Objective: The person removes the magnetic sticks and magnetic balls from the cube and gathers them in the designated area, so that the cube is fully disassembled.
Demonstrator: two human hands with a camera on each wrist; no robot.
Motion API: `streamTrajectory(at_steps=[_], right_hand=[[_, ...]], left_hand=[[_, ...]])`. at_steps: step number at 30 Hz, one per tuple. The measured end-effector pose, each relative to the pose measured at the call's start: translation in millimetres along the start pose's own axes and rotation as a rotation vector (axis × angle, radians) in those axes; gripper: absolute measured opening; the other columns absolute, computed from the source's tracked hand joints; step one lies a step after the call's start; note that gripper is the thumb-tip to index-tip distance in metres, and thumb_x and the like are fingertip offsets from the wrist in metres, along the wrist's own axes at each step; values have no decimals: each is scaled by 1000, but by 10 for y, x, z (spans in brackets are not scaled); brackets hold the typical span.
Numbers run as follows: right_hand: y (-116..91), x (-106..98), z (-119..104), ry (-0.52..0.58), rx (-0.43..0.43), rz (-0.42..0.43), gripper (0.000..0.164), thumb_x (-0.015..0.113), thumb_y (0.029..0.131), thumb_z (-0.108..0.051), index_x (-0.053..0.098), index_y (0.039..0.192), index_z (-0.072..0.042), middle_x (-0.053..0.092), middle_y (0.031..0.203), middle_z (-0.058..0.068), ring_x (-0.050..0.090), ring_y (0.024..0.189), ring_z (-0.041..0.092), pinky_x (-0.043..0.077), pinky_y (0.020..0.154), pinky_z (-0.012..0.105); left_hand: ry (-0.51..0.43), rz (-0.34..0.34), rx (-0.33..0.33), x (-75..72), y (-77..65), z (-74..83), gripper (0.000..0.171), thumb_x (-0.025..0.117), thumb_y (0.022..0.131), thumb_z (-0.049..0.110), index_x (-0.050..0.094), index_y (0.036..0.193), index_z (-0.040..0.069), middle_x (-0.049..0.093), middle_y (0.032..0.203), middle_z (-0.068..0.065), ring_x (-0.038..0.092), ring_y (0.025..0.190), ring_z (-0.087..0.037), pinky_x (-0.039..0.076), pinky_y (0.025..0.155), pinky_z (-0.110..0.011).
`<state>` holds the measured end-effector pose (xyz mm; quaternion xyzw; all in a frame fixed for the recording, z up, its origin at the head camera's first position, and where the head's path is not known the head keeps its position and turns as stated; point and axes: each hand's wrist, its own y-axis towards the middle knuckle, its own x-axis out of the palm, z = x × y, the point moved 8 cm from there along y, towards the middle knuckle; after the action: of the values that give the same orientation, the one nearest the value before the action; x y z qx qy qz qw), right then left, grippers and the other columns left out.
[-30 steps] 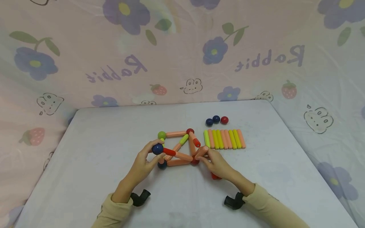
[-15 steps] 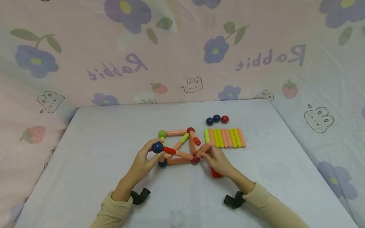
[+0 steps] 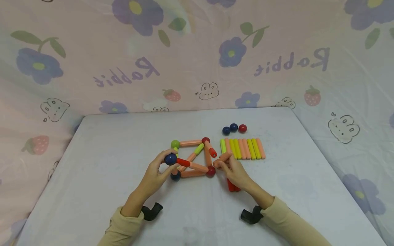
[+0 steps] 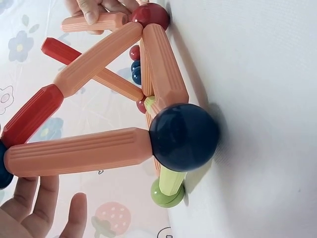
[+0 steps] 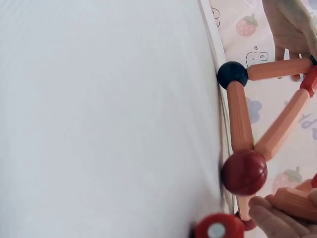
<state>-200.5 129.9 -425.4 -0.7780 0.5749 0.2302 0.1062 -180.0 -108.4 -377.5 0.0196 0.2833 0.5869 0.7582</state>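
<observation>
My left hand (image 3: 156, 172) holds the upper dark blue ball (image 3: 170, 159) of a magnetic stick-and-ball frame. From that ball a red stick (image 3: 183, 163) joined to an orange one slopes down to a red ball (image 3: 210, 171) at the frame's near right corner. An upright orange stick (image 4: 79, 151) links the upper ball to a lower blue ball (image 4: 184, 137). In the right hand (image 3: 235, 172) a separate orange stick (image 3: 222, 159) is pinched between thumb and fingers, its left end close by the red corner ball. A green ball (image 3: 175, 144) forms the far left corner.
Behind the right hand lies a row of yellow, green and orange sticks (image 3: 244, 149). Two blue balls (image 3: 233, 127) and a red ball (image 3: 243, 128) sit beyond it. Red sticks (image 3: 233, 185) lie partly under the right hand. Another red-tipped stick (image 3: 211, 150) leans up from the far right corner.
The orange stick in my right hand has swung from pointing up toward the camera to lying lower and rightward, and its end has drawn slightly off the red ball. The left hand stays put.
</observation>
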Motion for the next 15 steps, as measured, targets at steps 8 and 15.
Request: streamTrajectory(at_steps=[8,15], right_hand=[[-24,-434,149,-67,70,92,17,57,97,-11,46,101,2,65,93,21,67,81,28,58,70,23],[-73,-1120,384,-268,111,285,25,58,96,-11,55,108,12,58,91,23,55,56,3,45,50,16]], left_hand=[[9,12,20,4,11,12,41,65,88,0,51,127,5,64,91,-9,67,70,-19,51,87,-23],[12,10,17,0,11,24,40,65,89,2,51,126,3,64,91,-8,66,70,-17,50,87,-22]])
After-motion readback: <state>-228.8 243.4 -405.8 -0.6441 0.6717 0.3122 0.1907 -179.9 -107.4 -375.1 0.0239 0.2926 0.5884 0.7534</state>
